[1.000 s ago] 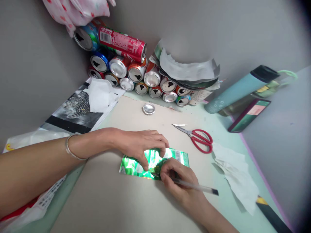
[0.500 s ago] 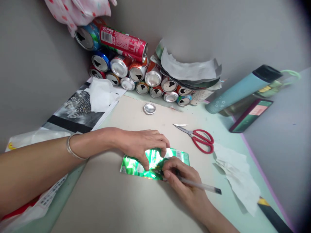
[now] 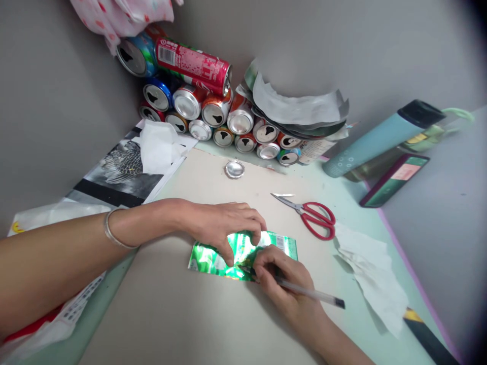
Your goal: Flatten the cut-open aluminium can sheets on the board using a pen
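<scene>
A shiny green metal sheet (image 3: 207, 258), with print and a barcode like a cut-open drink can, lies flat on the beige board (image 3: 171, 314). My left hand (image 3: 224, 223) rests across its upper left part, thumb and fingers spread and pressing on it. In my right hand (image 3: 287, 279) is a pen (image 3: 315, 294) with a clear barrel and a black end cap. It slants down to the left, its tip on or very near the sheet beside my left thumb. Red-handled scissors (image 3: 317, 220) lie to the upper right, blades parted.
Stacked drink cans (image 3: 216, 111) line the back wall, with curved metal sheets (image 3: 297, 104) on top at right. A can bottom (image 3: 234, 169) sits on the board. Crumpled tissue (image 3: 373, 274), a phone (image 3: 395, 181) and a blue bottle (image 3: 384, 139) are at right. Printed pictures (image 3: 117, 167) lie at left.
The pen and my right hand have shifted very slightly, the pen's rear end a little lower. My left hand and the green sheet stay in place.
</scene>
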`<action>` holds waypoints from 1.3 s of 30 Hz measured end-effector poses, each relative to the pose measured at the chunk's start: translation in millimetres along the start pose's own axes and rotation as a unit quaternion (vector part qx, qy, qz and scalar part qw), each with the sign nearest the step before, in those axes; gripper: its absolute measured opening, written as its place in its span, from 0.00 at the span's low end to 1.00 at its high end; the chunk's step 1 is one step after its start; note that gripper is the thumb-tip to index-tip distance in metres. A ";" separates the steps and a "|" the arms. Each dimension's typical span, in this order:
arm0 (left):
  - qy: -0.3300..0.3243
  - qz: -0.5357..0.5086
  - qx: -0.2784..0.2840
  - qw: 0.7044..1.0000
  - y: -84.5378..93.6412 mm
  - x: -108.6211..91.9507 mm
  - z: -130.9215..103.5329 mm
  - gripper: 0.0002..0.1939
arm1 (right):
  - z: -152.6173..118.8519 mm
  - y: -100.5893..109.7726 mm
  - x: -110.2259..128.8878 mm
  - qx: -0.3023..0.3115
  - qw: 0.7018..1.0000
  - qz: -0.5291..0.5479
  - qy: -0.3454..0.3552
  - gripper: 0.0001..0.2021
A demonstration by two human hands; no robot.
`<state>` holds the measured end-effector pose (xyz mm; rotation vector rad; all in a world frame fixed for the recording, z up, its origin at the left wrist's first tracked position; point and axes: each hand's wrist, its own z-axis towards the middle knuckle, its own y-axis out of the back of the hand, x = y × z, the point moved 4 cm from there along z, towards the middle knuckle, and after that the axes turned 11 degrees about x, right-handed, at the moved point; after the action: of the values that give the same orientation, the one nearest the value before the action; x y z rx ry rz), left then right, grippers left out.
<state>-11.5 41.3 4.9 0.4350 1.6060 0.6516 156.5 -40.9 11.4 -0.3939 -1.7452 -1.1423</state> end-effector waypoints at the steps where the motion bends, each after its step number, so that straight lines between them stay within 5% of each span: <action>1: 0.001 0.000 0.000 1.000 0.0 -0.1 0.1 0.23 | -0.1 0.0 -0.6 -0.001 1.000 0.002 0.000 0.10; 23: 0.020 -0.002 0.020 1.000 1.2 -2.2 0.9 0.23 | -1.4 0.1 2.8 0.010 1.000 0.003 0.001 0.09; 30: 0.005 0.011 0.012 1.000 -0.3 -1.2 0.2 0.24 | -3.0 4.3 -10.9 -0.007 0.991 0.120 -0.058 0.09; 39: 0.010 0.007 0.012 1.000 0.1 -1.6 0.5 0.25 | -3.6 -3.6 -8.6 -0.011 0.999 0.041 -0.015 0.09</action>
<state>-10.9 40.4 6.2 0.4594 1.6321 0.6489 160.0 -43.9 2.5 -0.4928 -1.7282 -1.1027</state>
